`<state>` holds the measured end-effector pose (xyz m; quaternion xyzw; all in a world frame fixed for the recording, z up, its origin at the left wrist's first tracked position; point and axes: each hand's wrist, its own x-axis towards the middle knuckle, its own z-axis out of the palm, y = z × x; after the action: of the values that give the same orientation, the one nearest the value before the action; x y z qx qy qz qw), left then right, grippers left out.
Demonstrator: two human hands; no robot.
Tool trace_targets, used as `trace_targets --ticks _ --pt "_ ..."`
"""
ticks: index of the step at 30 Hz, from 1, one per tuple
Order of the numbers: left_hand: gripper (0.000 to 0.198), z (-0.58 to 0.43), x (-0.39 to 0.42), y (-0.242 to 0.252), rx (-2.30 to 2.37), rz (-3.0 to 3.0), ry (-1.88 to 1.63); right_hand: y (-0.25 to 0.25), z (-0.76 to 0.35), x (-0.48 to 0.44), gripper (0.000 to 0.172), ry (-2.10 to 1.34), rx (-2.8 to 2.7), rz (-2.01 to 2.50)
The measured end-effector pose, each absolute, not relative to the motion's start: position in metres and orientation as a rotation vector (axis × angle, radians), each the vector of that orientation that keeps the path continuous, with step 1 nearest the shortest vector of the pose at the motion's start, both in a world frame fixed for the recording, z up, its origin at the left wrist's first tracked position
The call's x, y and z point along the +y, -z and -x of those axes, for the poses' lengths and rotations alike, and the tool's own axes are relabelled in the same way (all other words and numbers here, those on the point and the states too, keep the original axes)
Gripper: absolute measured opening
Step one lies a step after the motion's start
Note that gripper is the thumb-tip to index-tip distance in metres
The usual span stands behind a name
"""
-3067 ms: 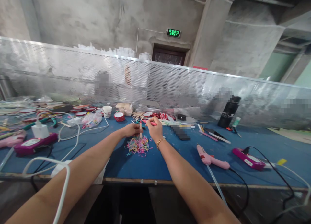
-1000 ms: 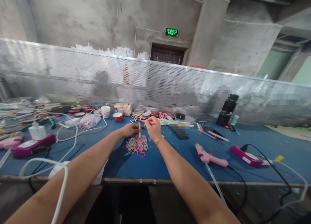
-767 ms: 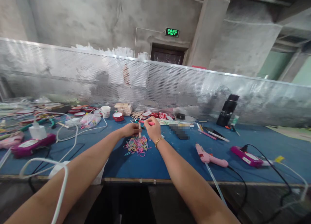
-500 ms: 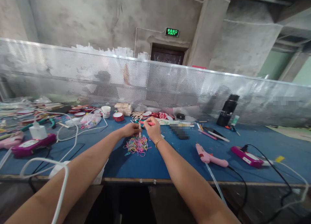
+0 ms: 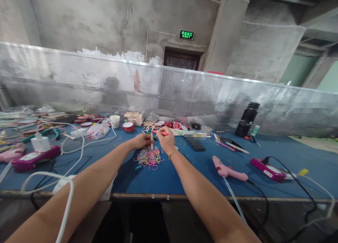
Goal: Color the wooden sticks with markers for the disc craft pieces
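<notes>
My left hand [image 5: 144, 141] is closed around a narrow wooden craft stick [image 5: 151, 143], which stands upright over a heap of colourful rubber bands [image 5: 150, 159]. In my right hand [image 5: 166, 139] is a red-pink pen [image 5: 163, 133], its tip side pointing left at the upper part of the stick. The fingers of that hand are pinched round the pen. Whether the tip touches the wood is too small to tell. Both hands hover just behind the heap, close together.
A pink glue gun [image 5: 228, 170] and a purple power strip [image 5: 268, 169] lie to the right. A black phone [image 5: 194, 144] lies beyond my right hand. Red tins [image 5: 128, 127], a paper cup [image 5: 114, 121] and a black bottle [image 5: 247, 120] stand farther back. White cables [image 5: 71, 197] loop on the left.
</notes>
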<state>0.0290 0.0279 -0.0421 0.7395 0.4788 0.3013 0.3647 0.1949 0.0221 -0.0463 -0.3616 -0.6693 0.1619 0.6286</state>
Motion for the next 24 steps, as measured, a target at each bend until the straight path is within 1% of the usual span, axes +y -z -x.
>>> trace_targets --ticks 16,24 --pt "0.045 -0.0243 0.0347 0.0484 1.214 -1.899 -0.777 0.0472 -0.1954 0.0218 0.014 -0.354 -1.492 0.848" --pt "0.045 -0.0293 0.0264 0.0426 1.24 -1.845 -0.775 0.0454 -0.1964 0.0175 0.012 -0.375 -1.507 0.868"
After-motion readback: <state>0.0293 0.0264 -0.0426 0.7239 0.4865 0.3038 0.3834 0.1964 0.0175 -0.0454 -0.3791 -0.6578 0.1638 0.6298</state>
